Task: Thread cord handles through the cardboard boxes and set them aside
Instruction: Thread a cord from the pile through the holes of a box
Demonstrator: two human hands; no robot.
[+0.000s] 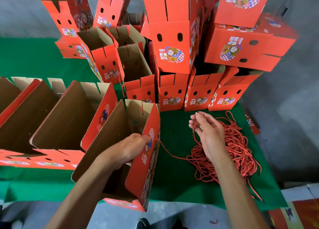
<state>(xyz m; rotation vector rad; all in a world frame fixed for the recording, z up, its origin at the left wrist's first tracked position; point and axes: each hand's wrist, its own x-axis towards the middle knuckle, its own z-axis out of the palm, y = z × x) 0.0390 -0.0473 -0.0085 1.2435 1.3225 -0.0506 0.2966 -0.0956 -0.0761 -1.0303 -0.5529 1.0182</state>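
Left hand (131, 147) curled inside open box (120, 151), seemingly gripping its wall; right hand (207, 133) pinching cord (194, 126) just right of box, over cord pile (229, 152) — risk of snagging there, tugging box askew.

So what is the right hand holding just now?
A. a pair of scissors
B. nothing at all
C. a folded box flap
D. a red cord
D: the right hand pinches a red cord above the cord pile, beside the open box.
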